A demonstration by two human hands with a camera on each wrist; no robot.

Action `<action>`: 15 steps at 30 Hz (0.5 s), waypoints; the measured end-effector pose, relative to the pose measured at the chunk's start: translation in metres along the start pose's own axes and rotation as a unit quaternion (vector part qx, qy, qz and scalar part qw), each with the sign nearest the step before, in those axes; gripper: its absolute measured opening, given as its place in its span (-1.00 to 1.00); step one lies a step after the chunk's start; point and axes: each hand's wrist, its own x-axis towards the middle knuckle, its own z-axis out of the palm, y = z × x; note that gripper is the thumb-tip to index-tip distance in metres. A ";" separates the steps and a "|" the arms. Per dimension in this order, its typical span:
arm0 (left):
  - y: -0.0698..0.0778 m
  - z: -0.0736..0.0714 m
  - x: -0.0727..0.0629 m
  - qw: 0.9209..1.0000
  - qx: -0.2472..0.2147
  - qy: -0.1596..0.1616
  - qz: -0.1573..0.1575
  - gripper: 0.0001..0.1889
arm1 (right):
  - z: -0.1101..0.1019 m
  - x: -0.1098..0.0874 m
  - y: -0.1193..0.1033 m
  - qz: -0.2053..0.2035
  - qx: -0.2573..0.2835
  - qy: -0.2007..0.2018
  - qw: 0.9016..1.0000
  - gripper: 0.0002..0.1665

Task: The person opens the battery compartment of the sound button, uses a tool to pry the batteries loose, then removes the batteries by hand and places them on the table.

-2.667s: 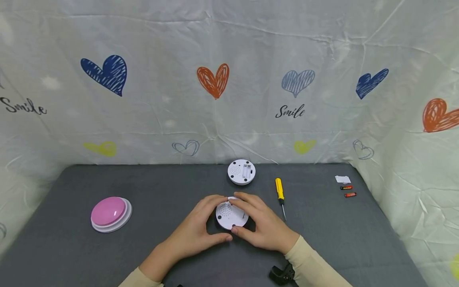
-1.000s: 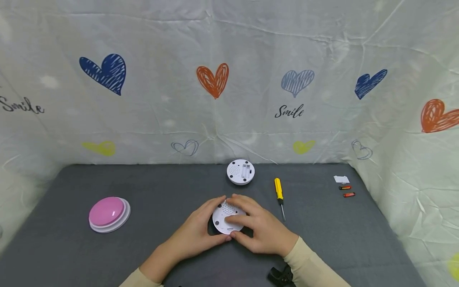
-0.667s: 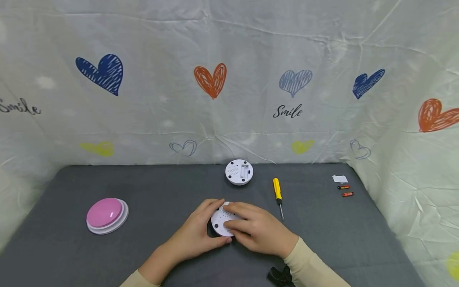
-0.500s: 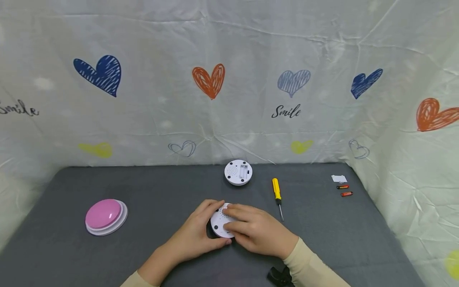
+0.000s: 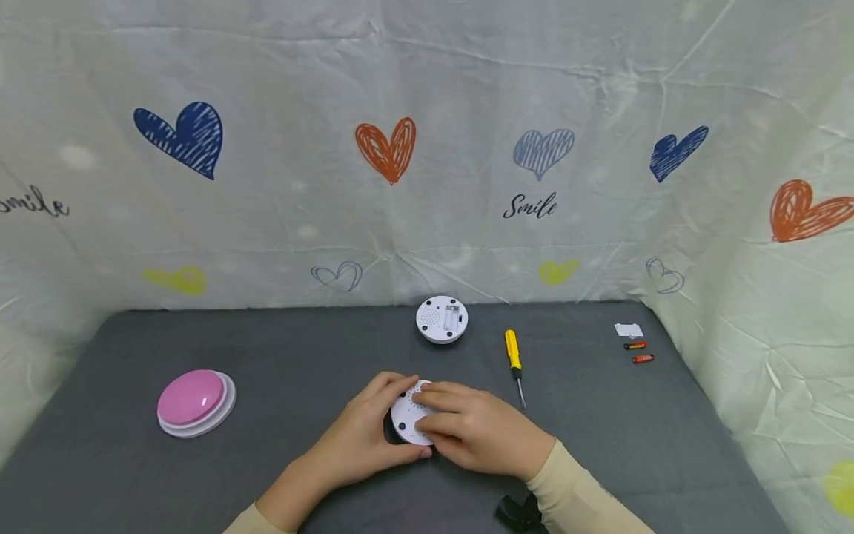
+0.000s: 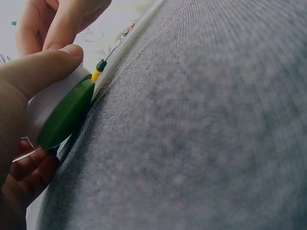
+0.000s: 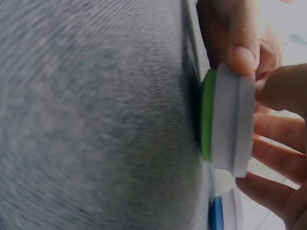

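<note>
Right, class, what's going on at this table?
A person's left hand grips a green and white button, turned underside up, while the right hand touches its underside. Beyond sits another upturned button, its battery compartment uncovered. A screwdriver, two batteries and a small white piece lie to the right; a pink button sits to the left.

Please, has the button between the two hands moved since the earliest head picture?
Yes, slightly toward the picture's lower edge: the held button now lies farther from the other upturned button beyond it.

Head view forward-down, wrist views close
</note>
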 end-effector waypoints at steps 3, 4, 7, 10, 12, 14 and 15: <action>0.000 0.000 0.000 1.000 -0.001 -0.001 0.002 0.01 | -0.002 0.001 -0.001 0.010 0.016 -0.006 1.000 -0.78; 0.000 0.000 0.000 1.000 0.000 0.000 0.002 0.01 | -0.003 0.001 -0.001 0.011 0.018 -0.007 1.000 -0.79; 0.000 0.000 0.000 1.000 0.000 0.001 0.002 0.02 | -0.002 0.001 -0.002 0.013 0.017 -0.009 1.000 -0.81; 0.001 0.000 0.000 1.000 0.001 0.000 0.003 0.02 | -0.001 0.001 -0.002 0.009 0.008 -0.005 1.000 -0.82; 0.000 0.000 0.000 1.000 0.001 -0.001 0.003 0.02 | 0.000 0.001 -0.002 0.005 0.002 -0.002 1.000 -0.82; 0.000 0.000 0.000 1.000 0.003 -0.001 0.002 0.02 | 0.001 0.001 -0.003 0.000 -0.004 0.000 1.000 -0.82; 0.000 -0.001 0.000 1.000 0.004 -0.001 0.002 0.02 | 0.002 0.002 -0.003 -0.003 -0.007 0.001 1.000 -0.82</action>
